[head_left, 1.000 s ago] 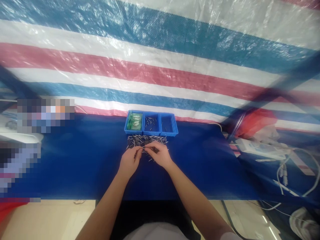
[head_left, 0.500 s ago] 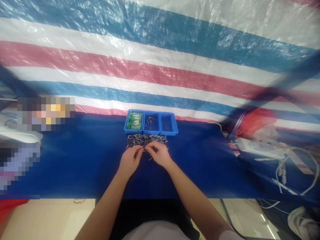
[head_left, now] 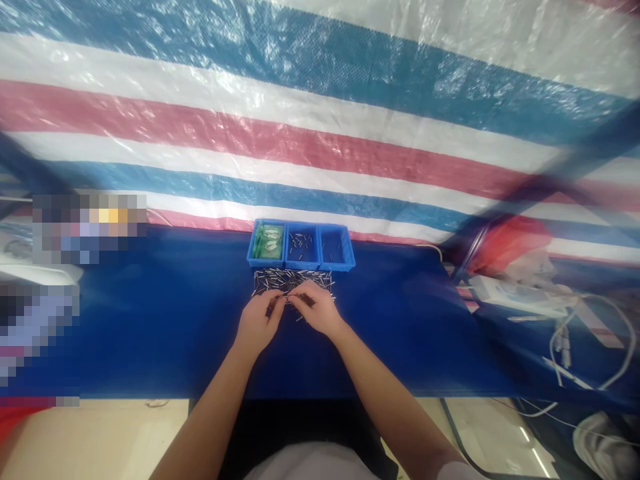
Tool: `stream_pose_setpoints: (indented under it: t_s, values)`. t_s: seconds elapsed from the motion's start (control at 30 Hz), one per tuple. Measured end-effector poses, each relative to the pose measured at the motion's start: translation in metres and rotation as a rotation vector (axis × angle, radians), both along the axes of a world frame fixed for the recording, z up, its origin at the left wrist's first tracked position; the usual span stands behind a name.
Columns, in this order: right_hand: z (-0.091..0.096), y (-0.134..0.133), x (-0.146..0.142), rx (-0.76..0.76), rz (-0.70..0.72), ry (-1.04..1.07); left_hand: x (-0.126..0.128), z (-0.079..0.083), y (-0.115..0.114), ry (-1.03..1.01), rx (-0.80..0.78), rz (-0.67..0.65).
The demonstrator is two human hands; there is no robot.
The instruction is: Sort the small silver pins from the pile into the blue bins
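My left hand [head_left: 257,321] and my right hand [head_left: 319,309] meet fingertip to fingertip at the near side of a pile of small metal pins [head_left: 285,277]. Both are closed in a pinch. Whatever lies between the fingertips is too small to make out. Just beyond the pile stand three joined blue bins. The left bin [head_left: 251,257] holds a green packet [head_left: 270,243] with pale pieces. Several loose pins lie in the middle bin [head_left: 303,263], and a few thin dark pieces in the right bin [head_left: 339,265].
A dark blue cloth [head_left: 410,320] covers the table. Behind it hangs a striped plastic sheet [head_left: 320,147]. At the right are a red bag [head_left: 517,243], a white box [head_left: 520,297] and a looped white cable [head_left: 631,333]. Blurred-out patches cover the left side.
My right hand has shifted slightly left, and its fingertips have drawn closer to my left hand's. My left hand is almost unmoved. The bins look the same.
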State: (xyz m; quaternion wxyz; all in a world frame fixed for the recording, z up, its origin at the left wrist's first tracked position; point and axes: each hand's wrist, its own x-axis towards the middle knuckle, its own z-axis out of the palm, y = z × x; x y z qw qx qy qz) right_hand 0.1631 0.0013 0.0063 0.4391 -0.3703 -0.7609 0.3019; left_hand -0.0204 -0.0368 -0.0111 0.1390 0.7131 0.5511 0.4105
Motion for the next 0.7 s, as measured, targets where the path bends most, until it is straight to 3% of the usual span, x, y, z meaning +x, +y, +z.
stream_pose_setpoints:
  t_s: [0.27,0.7]
  values:
    - [0.0,0.0001,0.0006,0.033,0.025,-0.035,-0.0008,-0.003,0.0013,0.028,0.145,-0.018]
    - [-0.0027,0.0005,-0.0004,0.045,0.009,0.011,-0.0004,-0.0001,0.0024,0.079,0.11,-0.005]
